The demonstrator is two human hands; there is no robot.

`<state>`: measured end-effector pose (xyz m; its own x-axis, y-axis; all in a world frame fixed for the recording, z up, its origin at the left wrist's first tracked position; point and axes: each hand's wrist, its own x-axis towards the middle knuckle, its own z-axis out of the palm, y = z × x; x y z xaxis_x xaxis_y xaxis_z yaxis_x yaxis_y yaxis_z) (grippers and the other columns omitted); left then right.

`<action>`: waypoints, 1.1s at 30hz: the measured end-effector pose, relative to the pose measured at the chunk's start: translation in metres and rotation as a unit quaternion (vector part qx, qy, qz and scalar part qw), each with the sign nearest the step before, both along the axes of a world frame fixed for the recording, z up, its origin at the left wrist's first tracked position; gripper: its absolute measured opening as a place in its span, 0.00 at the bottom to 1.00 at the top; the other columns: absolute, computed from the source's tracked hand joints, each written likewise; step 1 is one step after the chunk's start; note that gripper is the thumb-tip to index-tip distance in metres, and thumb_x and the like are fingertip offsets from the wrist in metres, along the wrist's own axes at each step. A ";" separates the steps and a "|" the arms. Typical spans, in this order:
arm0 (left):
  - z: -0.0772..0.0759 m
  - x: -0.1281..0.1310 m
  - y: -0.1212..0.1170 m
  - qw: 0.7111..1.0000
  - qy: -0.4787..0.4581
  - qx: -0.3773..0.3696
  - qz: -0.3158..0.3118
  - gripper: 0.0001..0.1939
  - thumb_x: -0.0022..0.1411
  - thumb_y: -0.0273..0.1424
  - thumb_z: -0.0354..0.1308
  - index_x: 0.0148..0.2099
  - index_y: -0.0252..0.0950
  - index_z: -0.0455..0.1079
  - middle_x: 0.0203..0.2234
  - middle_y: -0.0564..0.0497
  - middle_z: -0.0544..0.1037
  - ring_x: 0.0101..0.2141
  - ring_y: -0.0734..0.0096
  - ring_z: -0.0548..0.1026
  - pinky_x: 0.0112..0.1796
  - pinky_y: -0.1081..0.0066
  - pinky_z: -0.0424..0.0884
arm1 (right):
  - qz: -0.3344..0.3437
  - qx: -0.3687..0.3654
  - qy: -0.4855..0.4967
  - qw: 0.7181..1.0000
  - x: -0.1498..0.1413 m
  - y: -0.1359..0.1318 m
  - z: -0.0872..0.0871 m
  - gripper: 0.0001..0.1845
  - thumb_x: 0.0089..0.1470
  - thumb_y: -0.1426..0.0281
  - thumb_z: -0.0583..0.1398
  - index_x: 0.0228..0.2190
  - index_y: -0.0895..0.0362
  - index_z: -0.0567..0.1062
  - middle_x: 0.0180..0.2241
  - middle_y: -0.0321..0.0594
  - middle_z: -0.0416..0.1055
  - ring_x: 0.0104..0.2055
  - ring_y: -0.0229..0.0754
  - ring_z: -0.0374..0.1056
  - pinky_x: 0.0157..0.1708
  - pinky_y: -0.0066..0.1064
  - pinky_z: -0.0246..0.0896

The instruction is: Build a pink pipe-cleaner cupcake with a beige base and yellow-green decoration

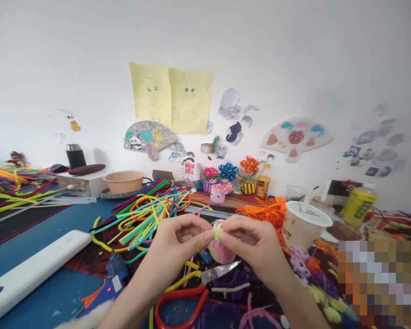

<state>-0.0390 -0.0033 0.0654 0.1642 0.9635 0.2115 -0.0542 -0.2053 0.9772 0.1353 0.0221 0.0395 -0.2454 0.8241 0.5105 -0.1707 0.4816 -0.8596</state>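
Note:
My left hand [187,237] and my right hand [250,237] meet in front of me, thumbs and forefingers pinched on a small yellow-green pipe-cleaner piece [217,234]. Just beyond the fingertips is a pink, pipe-cleaner-wrapped pot [222,253], partly hidden; whether the piece touches it I cannot tell. Below the hands lie red-handled scissors [222,271], blades pointing right. Left of my left wrist is a blue glue gun [116,276] with a small red light on. Purple, pink and white pipe-cleaner bits [231,289] are scattered under my right hand.
A heap of colourful pipe cleaners [147,219] spreads behind my left hand, orange ones [267,212] behind my right. A lidded cup with a straw [306,224] stands at the right. A long white device [37,274] lies at left. Pipe-cleaner flower pots [218,195] line the wall.

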 end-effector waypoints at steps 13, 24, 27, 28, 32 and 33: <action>-0.019 0.013 -0.002 0.988 -0.134 0.049 0.050 0.10 0.53 0.34 0.72 0.31 0.35 0.76 0.22 0.56 0.78 0.24 0.79 0.74 0.28 0.83 0.70 | -0.103 0.115 0.091 0.984 -0.021 -0.008 -0.005 0.07 0.52 0.76 0.67 0.27 0.52 0.83 0.27 0.37 0.78 0.31 0.39 0.73 0.33 0.26 0.69; -0.010 0.006 -0.005 0.998 -0.014 0.036 0.044 0.14 0.55 0.40 0.67 0.31 0.33 0.74 0.20 0.56 0.71 0.23 0.77 0.67 0.25 0.78 0.64 | -0.009 0.026 0.050 0.998 -0.008 0.003 -0.006 0.06 0.54 0.68 0.67 0.26 0.54 0.83 0.26 0.36 0.77 0.29 0.37 0.72 0.32 0.24 0.69; -0.001 0.001 -0.006 0.998 0.062 0.005 0.030 0.15 0.53 0.40 0.68 0.31 0.32 0.73 0.19 0.57 0.67 0.22 0.77 0.62 0.24 0.77 0.57 | 0.028 -0.038 -0.001 0.999 0.002 0.005 -0.002 0.07 0.52 0.64 0.69 0.27 0.54 0.82 0.26 0.37 0.76 0.30 0.37 0.71 0.32 0.25 0.68; 0.001 0.000 -0.005 0.996 0.084 -0.001 0.021 0.16 0.53 0.40 0.68 0.30 0.31 0.73 0.18 0.58 0.66 0.22 0.77 0.61 0.24 0.77 0.55 | 0.040 -0.058 -0.017 0.997 0.003 0.005 -0.002 0.08 0.51 0.63 0.70 0.27 0.55 0.82 0.27 0.37 0.76 0.30 0.37 0.71 0.31 0.25 0.67; 0.006 -0.005 -0.003 0.987 0.157 -0.010 -0.021 0.16 0.53 0.40 0.66 0.29 0.31 0.73 0.18 0.58 0.64 0.21 0.78 0.58 0.23 0.77 0.51 | 0.094 -0.122 -0.074 0.985 0.006 0.003 -0.002 0.12 0.48 0.61 0.71 0.27 0.57 0.80 0.27 0.36 0.72 0.29 0.36 0.68 0.29 0.26 0.64; 0.006 -0.006 -0.003 0.984 0.175 -0.007 -0.028 0.15 0.54 0.40 0.66 0.29 0.31 0.73 0.17 0.59 0.64 0.21 0.78 0.57 0.22 0.77 0.51 | 0.103 -0.128 -0.089 0.982 0.006 0.003 -0.002 0.13 0.48 0.61 0.71 0.27 0.58 0.80 0.27 0.36 0.70 0.28 0.36 0.67 0.29 0.27 0.63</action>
<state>-0.0449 -0.0062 0.0713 0.2781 0.9530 0.1201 0.2752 -0.1988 0.9406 0.1412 0.0250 0.0377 -0.4866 0.8438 0.2263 -0.0781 0.2160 -0.9733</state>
